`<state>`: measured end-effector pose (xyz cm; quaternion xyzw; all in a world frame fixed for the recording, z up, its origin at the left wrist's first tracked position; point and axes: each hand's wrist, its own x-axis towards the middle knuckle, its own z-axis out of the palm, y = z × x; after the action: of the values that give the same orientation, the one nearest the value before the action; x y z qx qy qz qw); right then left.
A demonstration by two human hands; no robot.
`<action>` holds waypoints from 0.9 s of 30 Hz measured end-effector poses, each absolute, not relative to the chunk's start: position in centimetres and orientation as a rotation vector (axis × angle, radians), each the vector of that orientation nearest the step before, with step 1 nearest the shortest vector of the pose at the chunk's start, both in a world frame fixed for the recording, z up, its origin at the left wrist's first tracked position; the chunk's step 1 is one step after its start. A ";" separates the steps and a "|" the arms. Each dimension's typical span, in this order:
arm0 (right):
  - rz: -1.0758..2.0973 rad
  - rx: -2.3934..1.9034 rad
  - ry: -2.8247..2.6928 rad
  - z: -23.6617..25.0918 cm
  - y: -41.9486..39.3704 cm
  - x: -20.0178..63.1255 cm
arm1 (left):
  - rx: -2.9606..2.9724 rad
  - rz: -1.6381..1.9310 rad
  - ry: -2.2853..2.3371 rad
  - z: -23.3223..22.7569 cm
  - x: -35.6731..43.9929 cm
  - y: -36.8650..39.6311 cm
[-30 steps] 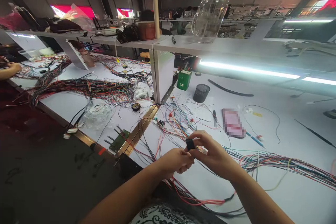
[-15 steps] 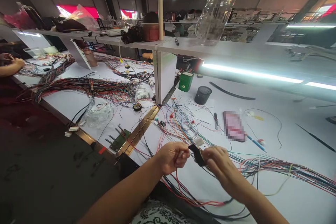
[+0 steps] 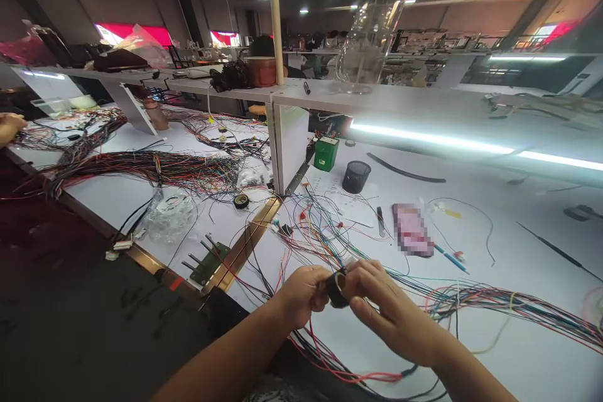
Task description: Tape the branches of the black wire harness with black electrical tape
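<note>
My left hand (image 3: 305,296) is closed in a pinch, with red and black wires (image 3: 325,361) running out below it. Just at its fingertips is a roll of black tape (image 3: 336,290). The fingers of my right hand (image 3: 384,304) are curled on the roll's right side, the thumb beneath. Part of a white connector (image 3: 348,261) shows behind the roll, mostly covered by the right fingers. Exactly where the tape meets the wires is hidden by my hands. From beyond the hands, a bundle of coloured wires (image 3: 494,303) stretches right across the white table.
Behind the hands lie loose wires (image 3: 320,239), a pink blurred item (image 3: 411,230), a blue pen (image 3: 450,257), a black mesh cup (image 3: 356,177) and a green box (image 3: 326,154). A pegged green block (image 3: 210,264) stands left. Another person's hand (image 3: 10,127) is far left.
The tape roll has moved left, close against my left fingers, and turned so its ring shows. My right hand has come left with it. The stretched piece of tape between the hands has shortened.
</note>
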<state>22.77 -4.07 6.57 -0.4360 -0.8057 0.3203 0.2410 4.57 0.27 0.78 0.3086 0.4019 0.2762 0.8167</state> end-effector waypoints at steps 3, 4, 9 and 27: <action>0.863 -1.428 -2.027 4.0 -3.8 22.8 | 0.613 0.646 0.814 1.3 4.4 0.1; 0.879 -1.492 -1.962 3.3 -3.4 22.8 | 0.618 0.650 0.790 1.4 4.4 0.0; 0.774 -1.544 -1.996 3.1 -1.2 22.0 | 0.962 0.730 0.880 0.7 4.7 -0.2; 0.895 -1.612 -2.058 2.4 2.1 16.3 | 1.176 1.078 1.066 -0.4 1.3 1.6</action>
<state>16.28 2.09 2.44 -0.5729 -0.7316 0.3182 0.1881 1.30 1.59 -0.36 0.5018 0.4547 0.4601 0.5742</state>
